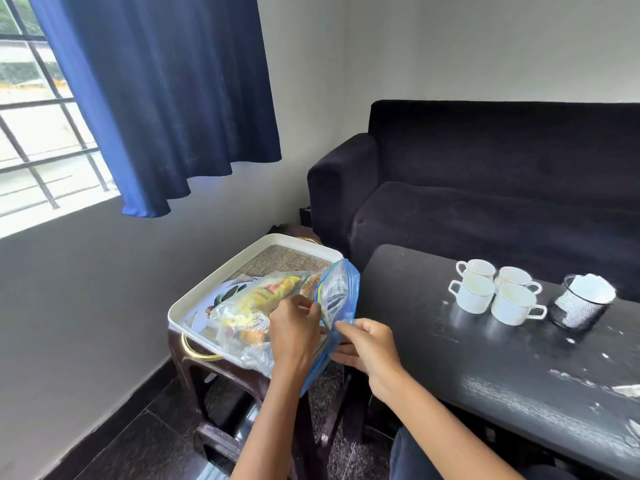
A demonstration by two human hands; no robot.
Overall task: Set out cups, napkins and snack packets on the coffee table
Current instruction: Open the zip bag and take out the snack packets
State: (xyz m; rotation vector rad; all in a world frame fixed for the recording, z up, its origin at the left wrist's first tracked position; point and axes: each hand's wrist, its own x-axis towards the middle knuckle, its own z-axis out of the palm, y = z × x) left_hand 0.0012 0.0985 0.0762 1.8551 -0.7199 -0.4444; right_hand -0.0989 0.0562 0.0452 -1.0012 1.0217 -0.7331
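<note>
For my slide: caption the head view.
Both hands open a zip bag of snack packets over a tray.

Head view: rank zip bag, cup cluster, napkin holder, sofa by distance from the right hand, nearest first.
From the right hand:
1. Zip bag, held in both hands, over the tray's near corner on the left.
2. Cup cluster, four white cups on the coffee table, to the right.
3. Napkin holder, just right of the cups.
4. Sofa, behind the table, against the wall.
</note>
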